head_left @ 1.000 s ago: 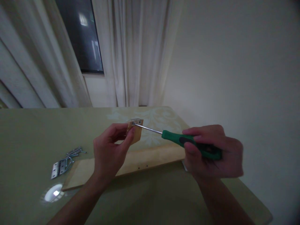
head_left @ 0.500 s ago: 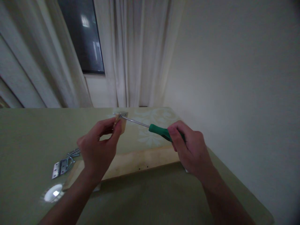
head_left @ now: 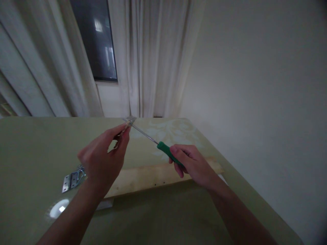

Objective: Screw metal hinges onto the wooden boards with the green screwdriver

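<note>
My left hand point(head_left: 104, 158) pinches a small wooden block point(head_left: 125, 128) between thumb and fingertips, held up above the table. A flat metal hinge point(head_left: 131, 119) sits at the block's top end. My right hand point(head_left: 191, 163) is wrapped round the green handle of a screwdriver point(head_left: 165, 149). Its thin shaft slants up and left, and the tip meets the block just under the hinge. Whether a screw is at the tip is too small to tell. Beneath both hands lies a long wooden board point(head_left: 143, 177) with two small dark holes in its front edge.
Several loose metal hinges point(head_left: 70, 181) lie left of the board, partly behind my left wrist. A bright round light spot point(head_left: 59, 208) shows on the green table point(head_left: 38, 149). White supports point(head_left: 105, 204) show under the board. Behind are curtains point(head_left: 148, 61) and a window; a wall rises at right.
The block has turned, so its broad side no longer faces me. My right hand has moved left and lower, so the screwdriver slants more steeply. The view has shifted slightly.
</note>
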### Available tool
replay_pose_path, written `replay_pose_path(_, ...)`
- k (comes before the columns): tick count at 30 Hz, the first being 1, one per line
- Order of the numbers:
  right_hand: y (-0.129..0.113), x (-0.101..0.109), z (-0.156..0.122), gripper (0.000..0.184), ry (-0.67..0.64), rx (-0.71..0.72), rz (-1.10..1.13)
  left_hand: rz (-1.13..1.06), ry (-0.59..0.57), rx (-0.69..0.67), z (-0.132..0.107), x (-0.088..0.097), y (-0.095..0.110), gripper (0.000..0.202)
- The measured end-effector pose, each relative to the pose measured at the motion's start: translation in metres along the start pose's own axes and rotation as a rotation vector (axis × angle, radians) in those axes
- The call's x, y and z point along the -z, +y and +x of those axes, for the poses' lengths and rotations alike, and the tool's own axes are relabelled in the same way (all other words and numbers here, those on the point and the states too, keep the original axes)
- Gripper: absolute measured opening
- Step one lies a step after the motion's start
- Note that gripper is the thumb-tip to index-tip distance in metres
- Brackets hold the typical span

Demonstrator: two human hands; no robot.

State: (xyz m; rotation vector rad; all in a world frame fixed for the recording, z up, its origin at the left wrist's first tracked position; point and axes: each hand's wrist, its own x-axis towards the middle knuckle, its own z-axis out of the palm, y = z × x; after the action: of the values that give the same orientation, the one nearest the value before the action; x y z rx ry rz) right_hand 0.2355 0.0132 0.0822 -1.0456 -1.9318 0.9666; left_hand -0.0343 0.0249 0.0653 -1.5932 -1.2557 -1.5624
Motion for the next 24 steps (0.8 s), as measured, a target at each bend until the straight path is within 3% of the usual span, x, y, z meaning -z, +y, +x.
replay_pose_path(2, 0.002, -0.004, 0.002, 0.06, 0.082, 0.071, -0.104, 0.013, -0.024, -0.043, 0.001, 0.003, -0.001, 0.013)
replay_pose_path(5, 0.006, -0.008, 0.002, 0.05, 0.381, 0.263, -0.41, 0.009, -0.041, -0.078, 0.003, 0.003, 0.002, 0.013)
replay_pose_path(7, 0.008, -0.01, 0.0, 0.042, 0.472, 0.343, -0.487, -0.018, -0.032, -0.077, 0.003, 0.002, 0.007, 0.011)
replay_pose_path(9, 0.006, -0.012, -0.001, 0.034, 0.404, 0.293, -0.361, -0.039, -0.009, -0.065, 0.001, 0.0, 0.011, 0.01)
replay_pose_path(13, 0.001, -0.017, 0.0, 0.042, 0.019, -0.09, 0.272, -0.044, 0.022, -0.056, -0.001, -0.001, 0.011, 0.016)
replay_pose_path(16, 0.002, -0.021, 0.004, 0.047, -0.093, -0.132, 0.399, -0.051, 0.039, -0.087, 0.001, 0.001, 0.008, 0.021)
replay_pose_path(18, 0.005, -0.021, 0.005, 0.041, 0.012, -0.008, 0.193, -0.061, 0.018, -0.121, 0.004, 0.004, 0.008, 0.024)
replay_pose_path(21, 0.009, -0.02, 0.003, 0.033, 0.352, 0.233, -0.212, -0.07, -0.045, -0.155, 0.006, 0.007, 0.012, 0.026)
replay_pose_path(23, 0.009, -0.019, 0.0, 0.033, 0.472, 0.3, -0.272, -0.068, -0.066, -0.153, 0.005, 0.008, 0.016, 0.025)
replay_pose_path(24, 0.008, -0.019, -0.001, 0.032, 0.44, 0.267, -0.198, -0.064, -0.063, -0.14, 0.005, 0.008, 0.018, 0.024)
